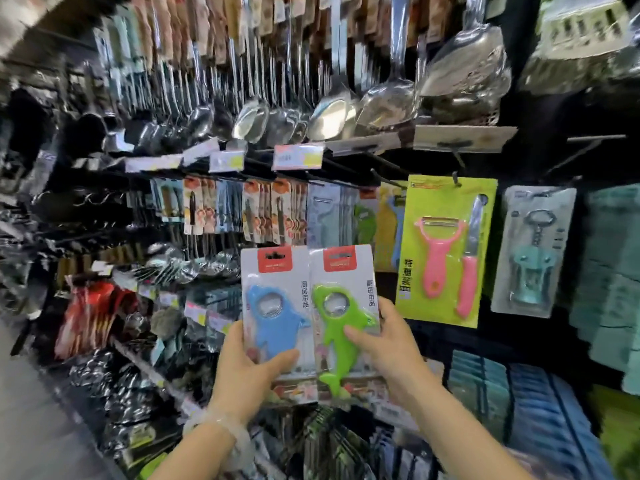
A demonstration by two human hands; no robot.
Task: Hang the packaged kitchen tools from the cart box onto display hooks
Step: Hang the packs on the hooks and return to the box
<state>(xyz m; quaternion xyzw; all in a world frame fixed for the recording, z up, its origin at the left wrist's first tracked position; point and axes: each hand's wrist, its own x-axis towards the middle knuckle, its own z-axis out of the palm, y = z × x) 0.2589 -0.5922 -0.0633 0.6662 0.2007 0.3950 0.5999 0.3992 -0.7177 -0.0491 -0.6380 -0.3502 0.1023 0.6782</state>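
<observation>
Holding, left hand [249,362]: fingers curled round blue opener pack [277,306].
Holding, right hand [384,344]: thumb and fingers pinch green opener pack [343,313].
Packs: upright, edges touching.

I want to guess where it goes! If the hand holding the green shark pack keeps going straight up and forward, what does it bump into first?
Probably the yellow peeler pack hanging just above the green shark pack that the right hand holds. Depth is hard to judge, so it may pass in front of it.
</observation>
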